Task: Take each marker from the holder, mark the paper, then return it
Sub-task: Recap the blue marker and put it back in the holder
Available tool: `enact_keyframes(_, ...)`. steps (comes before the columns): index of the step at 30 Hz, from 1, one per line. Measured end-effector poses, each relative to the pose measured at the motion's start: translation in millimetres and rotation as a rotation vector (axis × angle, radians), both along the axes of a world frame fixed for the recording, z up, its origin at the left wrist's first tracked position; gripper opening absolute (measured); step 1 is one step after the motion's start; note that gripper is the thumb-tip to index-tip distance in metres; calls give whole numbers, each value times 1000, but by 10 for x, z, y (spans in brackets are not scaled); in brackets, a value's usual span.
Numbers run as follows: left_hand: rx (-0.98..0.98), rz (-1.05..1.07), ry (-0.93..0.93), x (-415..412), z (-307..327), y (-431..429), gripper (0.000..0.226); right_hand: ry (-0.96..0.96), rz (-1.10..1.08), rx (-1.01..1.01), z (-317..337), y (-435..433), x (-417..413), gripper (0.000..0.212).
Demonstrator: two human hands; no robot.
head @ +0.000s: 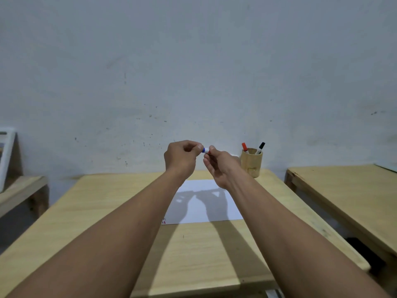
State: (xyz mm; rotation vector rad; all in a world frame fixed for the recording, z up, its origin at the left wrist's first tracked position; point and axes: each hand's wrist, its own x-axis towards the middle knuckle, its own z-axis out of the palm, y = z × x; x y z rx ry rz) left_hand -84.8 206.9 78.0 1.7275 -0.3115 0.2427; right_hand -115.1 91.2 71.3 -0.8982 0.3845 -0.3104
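Both my hands are raised above the white paper [211,209], holding a blue marker [205,150] between them. My left hand [181,159] pinches its blue cap end; my right hand [219,166] grips the body, most of which is hidden by the fingers. The marker lies roughly level, well above the table. A round wooden holder [251,163] stands at the table's far right with a red-capped marker [245,146] and a black-capped marker [260,147] sticking out. Small red and blue marks [164,221] show at the paper's near left corner.
The wooden table [103,211] runs up to a pale wall. A second wooden table [348,194] stands to the right across a gap, and a low wooden bench [20,191] with a white frame [6,155] sits at the left.
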Motion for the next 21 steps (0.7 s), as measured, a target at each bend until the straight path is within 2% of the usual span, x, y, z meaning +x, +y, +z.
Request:
enact_keyframes(3,47,51,-68,-62,43,-82,7,-15,-96,-111,-26,0,33,64)
enact_keyframes(4,34,64,-78,-70,54,-104,7,-21,-108,-158,-11,-4,26,64)
enact_keyframes(7,48,84,-118,-77,113,-171,7,31,-78,-368,88,-64,-52,28)
enact_keyframes(8,63,84,-131,-71,138,-195,9,50,-63,-428,119,-102,-96,23)
enact_keyframes(13,122,45,-186,1,218,-381,12,107,-8,-895,163,-384,-274,15)
enact_keyframes(17,122,0,-183,19,224,-643,19,139,-87,-1173,131,-705,-240,18)
enact_keyframes(21,137,-30,-155,66,139,-945,25,146,-152,-1237,115,-1048,-146,27)
